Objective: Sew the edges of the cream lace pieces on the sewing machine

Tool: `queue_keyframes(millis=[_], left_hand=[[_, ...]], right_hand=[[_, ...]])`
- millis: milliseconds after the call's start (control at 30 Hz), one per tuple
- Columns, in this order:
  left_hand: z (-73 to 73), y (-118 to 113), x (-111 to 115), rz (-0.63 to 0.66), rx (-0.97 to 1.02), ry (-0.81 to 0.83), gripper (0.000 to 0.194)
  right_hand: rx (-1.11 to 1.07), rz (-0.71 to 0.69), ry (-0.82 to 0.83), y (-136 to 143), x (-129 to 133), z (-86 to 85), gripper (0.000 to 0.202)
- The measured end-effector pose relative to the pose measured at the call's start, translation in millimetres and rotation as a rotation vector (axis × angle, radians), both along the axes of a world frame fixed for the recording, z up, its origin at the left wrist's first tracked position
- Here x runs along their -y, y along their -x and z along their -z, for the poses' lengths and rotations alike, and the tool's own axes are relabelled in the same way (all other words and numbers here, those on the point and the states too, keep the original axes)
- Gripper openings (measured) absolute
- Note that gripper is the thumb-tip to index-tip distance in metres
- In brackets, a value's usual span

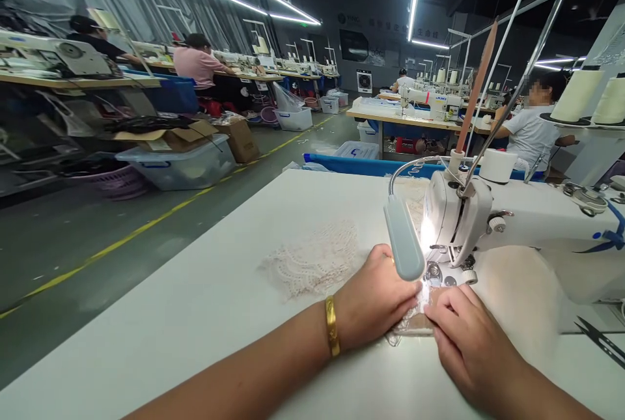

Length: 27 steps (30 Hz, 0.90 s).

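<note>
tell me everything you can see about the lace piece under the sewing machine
The lace fabric is cream-white, openwork and scalloped, and it looks thin and soft. It lies flat on the white table, spreading left of the sewing machine head. Its near end runs under the needle area, brightly lit by the machine's lamp. The left hand presses down on it beside the presser foot, and the right hand rests on its near edge. How far it reaches beneath the hands is hidden.
</note>
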<state>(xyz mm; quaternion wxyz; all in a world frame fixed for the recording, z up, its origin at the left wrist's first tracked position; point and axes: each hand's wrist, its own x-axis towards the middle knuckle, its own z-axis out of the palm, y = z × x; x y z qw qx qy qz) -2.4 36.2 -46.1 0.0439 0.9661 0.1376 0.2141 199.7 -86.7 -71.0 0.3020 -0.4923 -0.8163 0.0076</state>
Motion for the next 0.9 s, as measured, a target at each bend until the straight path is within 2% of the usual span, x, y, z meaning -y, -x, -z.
queue_keyframes(millis=[100,267,400,900], left_hand=[[1.6,0,8,0.053,0.033,0.012,0.012],[4.2,-1,11,0.045,0.080,-0.009,0.026],[4.1,-2,11,0.047,0.088,-0.016,0.029],[3.4,-5,12,0.024,0.088,-0.033,0.028]], right_hand=[[-0.004,0.009,0.032,-1,0,1.2,0.022],[0.001,0.026,0.087,-1,0,-0.1,0.021],[0.002,0.037,0.103,-1,1,-1.2,0.021],[0.120,0.120,0.058,-4,-10,-2.5,0.032]])
